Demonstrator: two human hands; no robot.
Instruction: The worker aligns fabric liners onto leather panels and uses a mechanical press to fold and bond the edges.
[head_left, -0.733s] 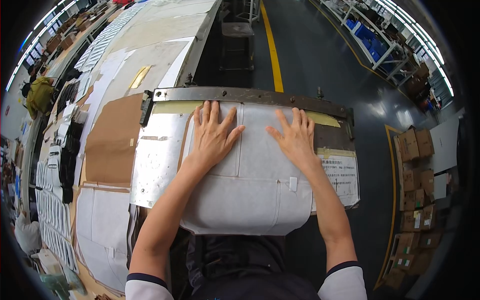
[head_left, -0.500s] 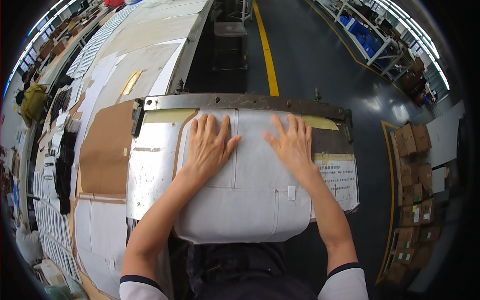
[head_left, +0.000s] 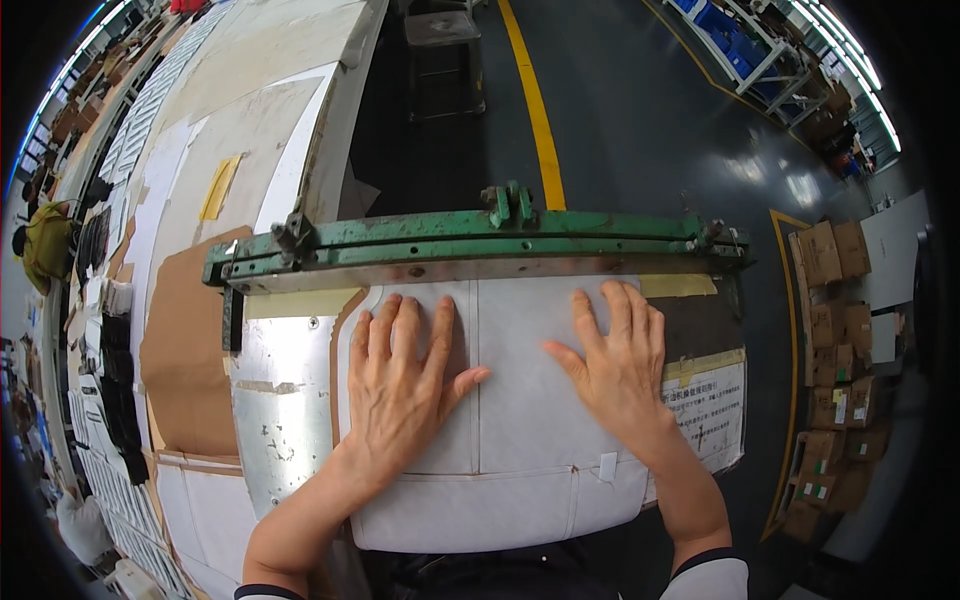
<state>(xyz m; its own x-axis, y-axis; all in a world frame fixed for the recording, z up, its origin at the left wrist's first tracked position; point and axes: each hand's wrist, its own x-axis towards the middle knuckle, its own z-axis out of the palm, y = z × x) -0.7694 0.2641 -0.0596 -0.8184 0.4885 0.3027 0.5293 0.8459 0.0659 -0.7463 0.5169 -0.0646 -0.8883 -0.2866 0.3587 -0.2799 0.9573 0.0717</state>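
Observation:
A white, seamed sheet panel [head_left: 525, 400] with a brown edge along its left side lies across a bare metal plate [head_left: 283, 400]. My left hand [head_left: 403, 385] rests flat on the panel's left part, fingers stretched forward and thumb pointing inward. On its right part lies my right hand [head_left: 618, 370], palm down, with fingers straight and thumb out. A green metal bar [head_left: 440, 238] with a steel strip spans the plate's far side. The panel's far edge reaches this strip, and my fingertips are a little short of it. The panel's near edge hangs over the front.
Brown sheet [head_left: 192, 350] and another white panel [head_left: 205, 505] lie on the long table at left. A printed paper [head_left: 705, 405] is taped at the plate's right. Cardboard boxes [head_left: 835, 345] are stacked at right; a stool [head_left: 443, 60] stands ahead.
The bar has turned, so its green top shows where the steel face was. Both hands stay flat on the panel. The view has shifted, with the panel appearing lower.

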